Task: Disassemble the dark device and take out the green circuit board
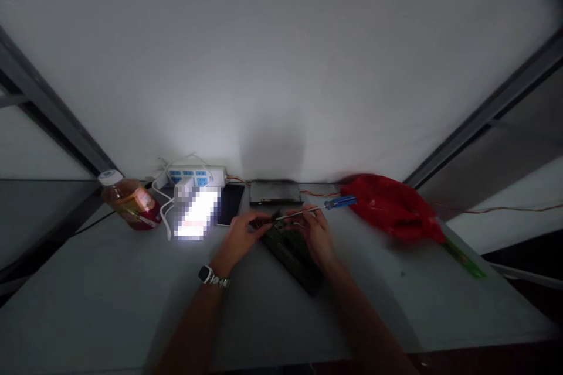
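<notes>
A blue-handled screwdriver [316,210] lies across both hands, its thin metal shaft pointing left. My right hand [317,235] grips the shaft just ahead of the handle. My left hand [240,235], with a wristwatch [206,274] on its wrist, has its fingers close around the shaft's tip. Below the hands, a dark green circuit board [291,258] rests tilted on the grey table [109,287], partly hidden by my fingers. Whether my left hand holds anything small is hard to tell.
Along the back edge stand a white power strip [196,176], a black phone [230,204], a flat black device [275,193] and a juice bottle [131,202]. A blurred white object [196,214] sits by the phone. A red plastic bag [391,208] lies at right.
</notes>
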Tool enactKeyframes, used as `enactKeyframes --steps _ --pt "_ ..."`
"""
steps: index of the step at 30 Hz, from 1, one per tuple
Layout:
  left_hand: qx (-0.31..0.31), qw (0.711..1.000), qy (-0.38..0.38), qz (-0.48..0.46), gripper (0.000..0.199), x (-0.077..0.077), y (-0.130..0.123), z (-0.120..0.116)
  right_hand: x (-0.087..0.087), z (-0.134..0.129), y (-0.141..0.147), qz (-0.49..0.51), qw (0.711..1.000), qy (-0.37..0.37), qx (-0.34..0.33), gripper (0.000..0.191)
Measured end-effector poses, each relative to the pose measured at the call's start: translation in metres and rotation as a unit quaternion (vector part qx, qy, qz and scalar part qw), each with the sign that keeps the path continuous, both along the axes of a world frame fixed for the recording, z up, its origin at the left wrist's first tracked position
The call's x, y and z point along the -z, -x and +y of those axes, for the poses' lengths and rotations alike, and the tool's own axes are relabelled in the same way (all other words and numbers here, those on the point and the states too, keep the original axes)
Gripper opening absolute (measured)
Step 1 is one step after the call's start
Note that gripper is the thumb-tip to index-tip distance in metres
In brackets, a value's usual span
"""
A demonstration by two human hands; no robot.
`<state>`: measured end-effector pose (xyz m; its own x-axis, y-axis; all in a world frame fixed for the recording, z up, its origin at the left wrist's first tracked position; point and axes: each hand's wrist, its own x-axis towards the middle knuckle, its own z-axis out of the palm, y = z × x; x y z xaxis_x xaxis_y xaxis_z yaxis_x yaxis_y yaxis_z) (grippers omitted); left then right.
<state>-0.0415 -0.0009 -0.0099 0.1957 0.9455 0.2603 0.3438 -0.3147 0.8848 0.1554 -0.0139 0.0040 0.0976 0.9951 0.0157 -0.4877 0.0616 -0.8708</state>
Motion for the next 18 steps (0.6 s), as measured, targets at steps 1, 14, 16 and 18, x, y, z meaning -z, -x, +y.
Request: enactKeyframes --steps 1,14,16,18 --pt "-0.003 1.000 -0.001 -0.003 0.018 0.001 0.000 0.000 -0.001 0.000 0.000 0.002 1.000 0.004 0.002 0.031" --pt "-0.062 0.989 0.012 -0.136 0.021 0.000 -0.019 -0.003 -0.005 -0.001 -0.001 0.039 0.999 0.018 -0.005 0.032" --pt "-0.081 0.980 0.026 -0.177 0.025 0.001 -0.023 -0.003 -0.004 -0.001 -0.001 0.045 0.999 0.008 -0.011 0.032" --pt "-0.092 0.974 0.044 -0.204 0.031 0.001 -0.027 -0.003 -0.005 -0.002 0.000 0.048 0.999 -0.001 -0.014 0.031"
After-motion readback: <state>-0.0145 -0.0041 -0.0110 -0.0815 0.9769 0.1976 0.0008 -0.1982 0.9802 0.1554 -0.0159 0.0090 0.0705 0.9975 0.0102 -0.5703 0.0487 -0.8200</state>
